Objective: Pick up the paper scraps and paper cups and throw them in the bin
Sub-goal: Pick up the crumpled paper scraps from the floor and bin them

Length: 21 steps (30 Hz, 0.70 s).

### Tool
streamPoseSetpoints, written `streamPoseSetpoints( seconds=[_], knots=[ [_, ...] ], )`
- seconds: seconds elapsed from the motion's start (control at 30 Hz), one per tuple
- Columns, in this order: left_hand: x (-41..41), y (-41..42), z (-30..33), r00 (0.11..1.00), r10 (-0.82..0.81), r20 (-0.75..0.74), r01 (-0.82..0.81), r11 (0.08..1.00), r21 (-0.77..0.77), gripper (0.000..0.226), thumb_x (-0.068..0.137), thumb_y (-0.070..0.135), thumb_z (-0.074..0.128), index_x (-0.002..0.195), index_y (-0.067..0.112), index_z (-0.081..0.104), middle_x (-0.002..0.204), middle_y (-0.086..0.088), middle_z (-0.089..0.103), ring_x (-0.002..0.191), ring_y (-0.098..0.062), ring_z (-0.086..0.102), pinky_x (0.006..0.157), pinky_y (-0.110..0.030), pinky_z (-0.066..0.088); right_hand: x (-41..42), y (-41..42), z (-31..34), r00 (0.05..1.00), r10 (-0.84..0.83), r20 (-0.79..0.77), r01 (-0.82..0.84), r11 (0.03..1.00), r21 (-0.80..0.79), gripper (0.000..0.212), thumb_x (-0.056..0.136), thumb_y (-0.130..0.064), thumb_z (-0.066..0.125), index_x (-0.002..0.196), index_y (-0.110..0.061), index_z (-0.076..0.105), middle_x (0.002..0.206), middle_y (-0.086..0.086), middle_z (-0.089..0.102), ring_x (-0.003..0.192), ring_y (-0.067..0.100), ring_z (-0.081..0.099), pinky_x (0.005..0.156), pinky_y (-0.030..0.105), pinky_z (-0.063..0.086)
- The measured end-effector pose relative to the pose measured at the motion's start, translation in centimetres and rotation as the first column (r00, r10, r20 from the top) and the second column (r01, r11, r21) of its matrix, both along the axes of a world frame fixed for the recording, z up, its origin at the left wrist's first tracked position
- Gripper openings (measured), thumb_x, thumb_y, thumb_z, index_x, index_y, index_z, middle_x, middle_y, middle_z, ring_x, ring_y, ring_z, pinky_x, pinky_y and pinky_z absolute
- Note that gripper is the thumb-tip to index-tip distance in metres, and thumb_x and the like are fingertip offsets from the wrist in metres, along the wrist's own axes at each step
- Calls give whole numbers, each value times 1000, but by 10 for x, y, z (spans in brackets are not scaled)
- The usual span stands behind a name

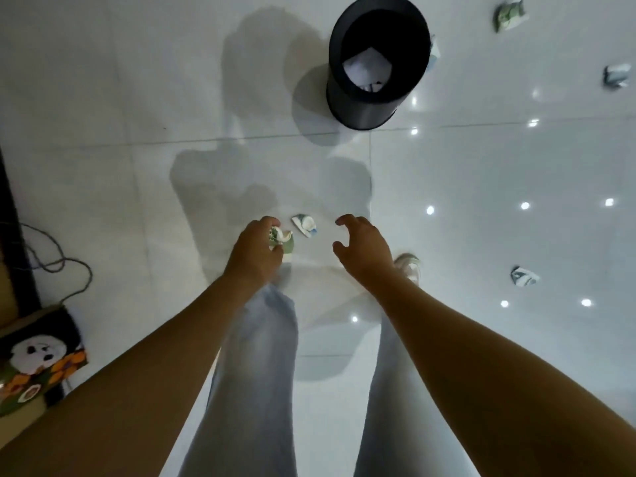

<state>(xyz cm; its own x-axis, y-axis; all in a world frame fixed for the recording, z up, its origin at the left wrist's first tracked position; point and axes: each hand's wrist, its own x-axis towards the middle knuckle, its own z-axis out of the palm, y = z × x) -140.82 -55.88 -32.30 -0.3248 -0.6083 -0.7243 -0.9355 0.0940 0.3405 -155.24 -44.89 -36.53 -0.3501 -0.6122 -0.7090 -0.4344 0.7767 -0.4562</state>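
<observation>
Left hand [254, 251] curled tight, fingers [270, 223] gripping a crumpled green-and-white paper cup [285, 239]. Right hand [364, 246] spread in a loose claw, holding nothing, hovering above the floor [103, 166]. Blue-and-white scrap [304, 225] lying between both hands. Black bin [377, 63] up at 12 o'clock, white paper [366, 70] inside. More crumpled cups at 1 [511, 13], 2 [617, 76] and 3 o'clock [523, 276]. No print readable.

My left hand [256, 251] grips a crumpled green paper cup [284, 239], well short of the black bin [377, 63]. My right hand [363, 246] hangs empty, fingers curled, beside a blue scrap [304, 224] nearer the bin.
</observation>
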Motion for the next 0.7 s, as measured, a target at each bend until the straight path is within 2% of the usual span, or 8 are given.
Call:
streamPoseSetpoints(
  seconds=[0.17,0.37,0.53,0.7],
  knots=[
    [37,-63,-12,989,-146,-15,146,989,2,38,89,6,59,126,12,51,125,-12,53,112,-28,53,94,-32,43,47,-36,-20,995,-101,-10,102,993,65,42,90,-18,58,132,-18,49,128,7,53,112,27,53,83,33,46],
    [56,-108,-61,974,-224,-16,224,974,-24,39,88,7,61,125,12,51,123,-12,54,110,-28,54,90,-30,42,79,-56,-77,984,-171,-50,176,980,96,47,89,-18,59,135,-20,47,131,7,52,115,27,51,84,34,47],
    [64,-116,-144,960,-273,-64,272,962,-29,38,86,6,61,123,12,54,120,-11,56,107,-28,55,86,-29,41,96,-59,-170,977,-200,-69,206,972,112,50,88,-21,61,136,-20,46,131,7,51,114,28,51,85,38,50],
    [68,-109,-258,956,-287,-61,287,958,-10,38,86,10,62,123,17,53,119,-7,55,106,-24,54,84,-24,38,116,-55,-294,979,-162,-124,175,979,106,55,88,-24,62,139,-22,41,143,5,43,123,29,44,92,37,45]
  ],
)
